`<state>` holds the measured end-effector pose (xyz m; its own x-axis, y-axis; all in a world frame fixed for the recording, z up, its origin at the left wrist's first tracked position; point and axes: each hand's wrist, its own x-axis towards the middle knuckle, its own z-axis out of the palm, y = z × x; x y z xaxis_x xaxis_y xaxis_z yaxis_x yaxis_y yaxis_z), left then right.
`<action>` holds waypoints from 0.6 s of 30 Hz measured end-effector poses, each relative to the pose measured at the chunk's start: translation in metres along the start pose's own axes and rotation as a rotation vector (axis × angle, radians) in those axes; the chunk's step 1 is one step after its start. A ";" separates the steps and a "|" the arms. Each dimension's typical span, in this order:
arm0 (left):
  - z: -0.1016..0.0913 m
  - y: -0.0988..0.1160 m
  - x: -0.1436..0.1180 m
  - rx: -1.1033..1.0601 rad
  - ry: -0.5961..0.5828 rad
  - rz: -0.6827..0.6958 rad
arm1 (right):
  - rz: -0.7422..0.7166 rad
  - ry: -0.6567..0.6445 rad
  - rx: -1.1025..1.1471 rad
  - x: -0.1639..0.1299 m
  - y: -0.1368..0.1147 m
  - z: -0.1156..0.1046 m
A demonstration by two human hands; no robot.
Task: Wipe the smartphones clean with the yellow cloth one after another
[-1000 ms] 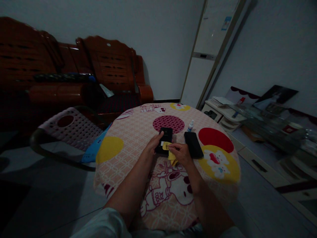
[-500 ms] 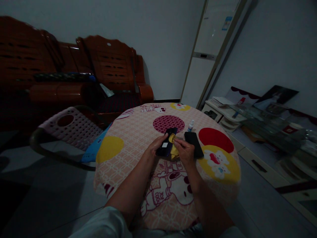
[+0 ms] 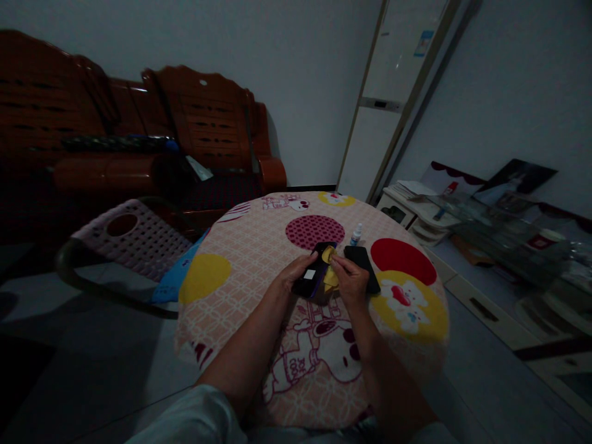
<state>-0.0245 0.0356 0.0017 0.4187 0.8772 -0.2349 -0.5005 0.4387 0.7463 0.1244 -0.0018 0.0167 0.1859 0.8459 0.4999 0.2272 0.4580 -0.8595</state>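
My left hand (image 3: 296,271) grips a dark smartphone (image 3: 306,285) by its left edge, above the table. A small pale rectangle shows on the phone's face. Pinched in the fingers of my right hand (image 3: 352,277) is a yellow cloth (image 3: 330,280), which lies against the phone's upper right side and hangs down beside it. Just right of that hand, a black flat case or second phone (image 3: 370,280) rests on the tablecloth, partly covered by the hand. A small white bottle (image 3: 356,235) with a blue label stands upright behind it.
The round table wears a patterned tablecloth (image 3: 259,246). A woven chair (image 3: 139,240) with a blue item on it stands at left, before a wooden sofa (image 3: 203,123). Toward the right are a low cabinet (image 3: 476,302) with a glass top and a tall white air conditioner (image 3: 379,105).
My right hand and the yellow cloth have shifted slightly right and toward the phone's upper edge. The phone has tilted a little in my left hand.
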 end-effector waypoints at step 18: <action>-0.005 -0.001 0.003 0.081 -0.035 0.045 | 0.021 0.021 0.017 0.000 -0.001 0.000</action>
<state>-0.0266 0.0389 -0.0031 0.4247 0.8874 -0.1792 -0.4570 0.3810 0.8038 0.1245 -0.0020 0.0174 0.2105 0.8496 0.4836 0.2071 0.4447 -0.8714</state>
